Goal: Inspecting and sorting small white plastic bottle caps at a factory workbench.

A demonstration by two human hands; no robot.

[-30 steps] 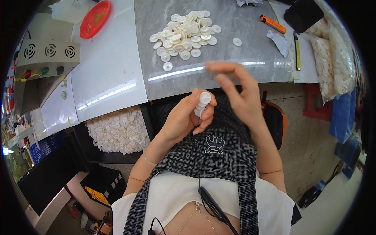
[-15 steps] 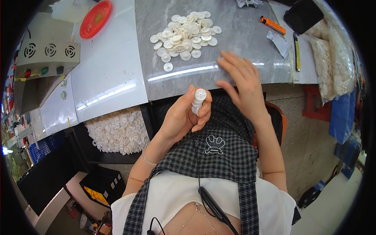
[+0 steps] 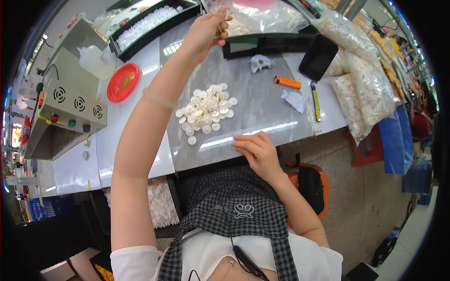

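Note:
My left hand (image 3: 207,33) reaches far across the table with curled, closed fingers. A pale bit (image 3: 228,18) shows at its fingertips, beside the plastic bags at the back; its shape is too small to make out. My right hand (image 3: 258,152) is low over the table's front edge, its fingers stretched forward and close together, with nothing visible in them. Left of and beyond that hand, a heap of small white plastic gear wheels (image 3: 204,111) lies on the grey mat (image 3: 253,100). One loose gear wheel (image 3: 191,140) sits at the heap's near side.
Back left stand a black tray (image 3: 117,47) of white pieces, a white bottle (image 3: 96,63), a red dish (image 3: 123,83) and a grey metal box (image 3: 70,103). At right lie an orange tool (image 3: 287,83), a yellow cutter (image 3: 315,102) and filled bags (image 3: 365,93). Below, a bin holds white parts (image 3: 161,201).
My left hand, which held a few white gear wheels near my apron, has swung far forward over the table. My right hand has drawn back toward the table edge. The view has tilted upward.

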